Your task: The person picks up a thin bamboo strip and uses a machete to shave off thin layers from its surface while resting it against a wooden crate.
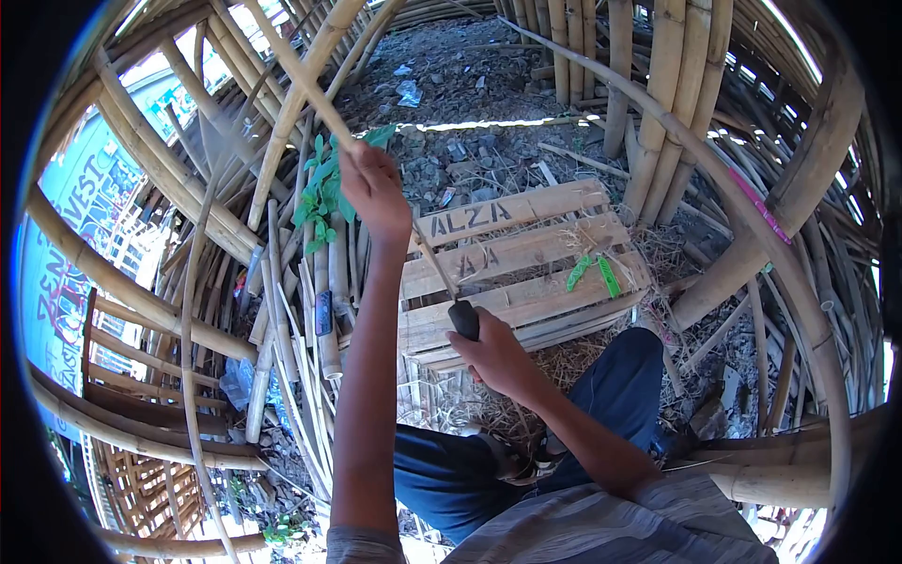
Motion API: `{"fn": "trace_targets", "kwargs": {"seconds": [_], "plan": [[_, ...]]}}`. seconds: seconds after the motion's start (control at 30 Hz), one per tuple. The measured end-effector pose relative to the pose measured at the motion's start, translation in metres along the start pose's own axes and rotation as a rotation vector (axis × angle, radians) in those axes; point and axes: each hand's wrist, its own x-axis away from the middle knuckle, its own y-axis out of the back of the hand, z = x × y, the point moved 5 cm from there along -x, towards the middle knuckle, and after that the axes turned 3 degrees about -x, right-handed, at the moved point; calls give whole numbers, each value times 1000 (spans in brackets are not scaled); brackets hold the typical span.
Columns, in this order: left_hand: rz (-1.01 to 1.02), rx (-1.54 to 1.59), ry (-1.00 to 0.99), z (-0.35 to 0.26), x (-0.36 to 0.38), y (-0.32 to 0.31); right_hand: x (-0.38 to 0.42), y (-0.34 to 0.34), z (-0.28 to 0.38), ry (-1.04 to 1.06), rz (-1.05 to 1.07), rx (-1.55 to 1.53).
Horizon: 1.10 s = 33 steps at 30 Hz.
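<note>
My left hand [376,193] is raised at the centre left, fingers wrapped round a long bamboo stick [305,80] that runs up toward the top left. Lower down, my right hand [493,352] grips a black-handled knife [464,320] over the near part of a slatted wooden crate [507,293]. The slim blade points up and left, toward the left wrist, and overlaps the crate in this view. Dark lettering reading "ALZA" marks the crate's far slat. Two bright green pieces [609,277] lie on its right side.
Bamboo poles [672,103] frame the space on all sides. A leafy green plant [319,193] and a phone-like dark object [324,313] sit among bamboo canes at left. Behind the crate is rubble ground [442,70]. Dry straw [564,371] lies around my legs [611,385].
</note>
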Motion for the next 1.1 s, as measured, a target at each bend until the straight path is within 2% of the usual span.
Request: {"fn": "trace_targets", "kwargs": {"seconds": [0.1,0.17,0.23,0.3,0.33,0.4,0.43,0.5,0.57,0.63,0.77,0.83,0.9,0.97,1.03,1.1], "plan": [[3,39,51,2,0,6,-1,3,0,11,29,93],[22,48,56,4,-1,6,3,6,13,-180,122,-138],[32,50,52,4,-3,5,2,5,23,-150,115,-167],[29,36,48,2,-3,3,0,8,32,44,-7,-15],[22,31,43,1,-3,2,1,7,29,39,-7,-15],[17,28,45,1,-1,1,5,1,6,-136,78,22],[-7,1,36,1,-1,2,7,-1,-3,-141,74,23],[-33,-21,23,2,-5,1,5,-1,-6,-16,15,151],[-11,-9,27,3,-4,3,3,2,2,-34,33,109],[-18,-23,32,2,-4,2,3,8,28,-155,98,-88],[-19,-28,-5,-3,-2,-2,-1,1,3,23,3,44],[-31,-7,7,0,-2,3,2,-4,-16,32,8,84],[-43,16,14,1,-5,4,1,0,-2,45,11,125],[-39,-23,13,1,-6,5,1,4,11,-199,100,-45],[-48,-28,27,-4,-3,3,1,4,22,-194,95,-48],[-60,-36,38,-3,-1,1,-3,4,22,-11,6,0]]}}
